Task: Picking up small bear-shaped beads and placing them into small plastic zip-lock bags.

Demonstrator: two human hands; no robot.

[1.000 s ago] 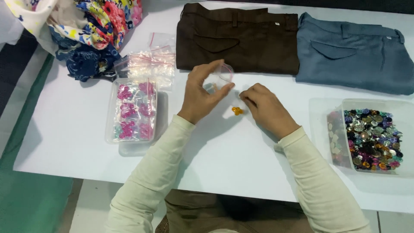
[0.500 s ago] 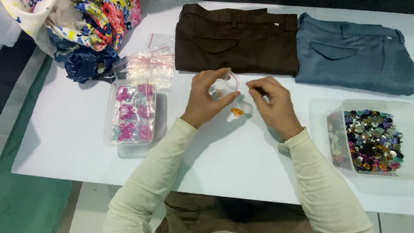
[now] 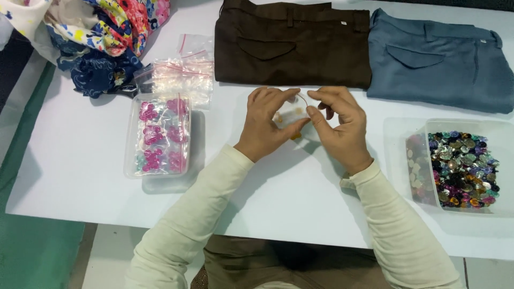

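Note:
My left hand point(image 3: 266, 124) and my right hand point(image 3: 339, 126) meet over the white table point(image 3: 80, 176), both pinching a small clear plastic bag point(image 3: 292, 112). A few small orange beads show through the bag, and one orange bead point(image 3: 295, 137) lies on the table just under my hands. Both sleeves are cream coloured.
A clear tray point(image 3: 158, 135) of bagged pink and teal gems sits left, with several empty clear bags point(image 3: 182, 75) behind it. A clear box point(image 3: 461, 167) of mixed coloured gems stands right. Brown trousers point(image 3: 293, 44) and blue-grey trousers point(image 3: 436, 59) lie folded at the back. Floral fabric point(image 3: 101, 37) is piled far left.
My right hand has moved from the orange beads on the table up to the bag in my left hand. Both hands now pinch the bag together.

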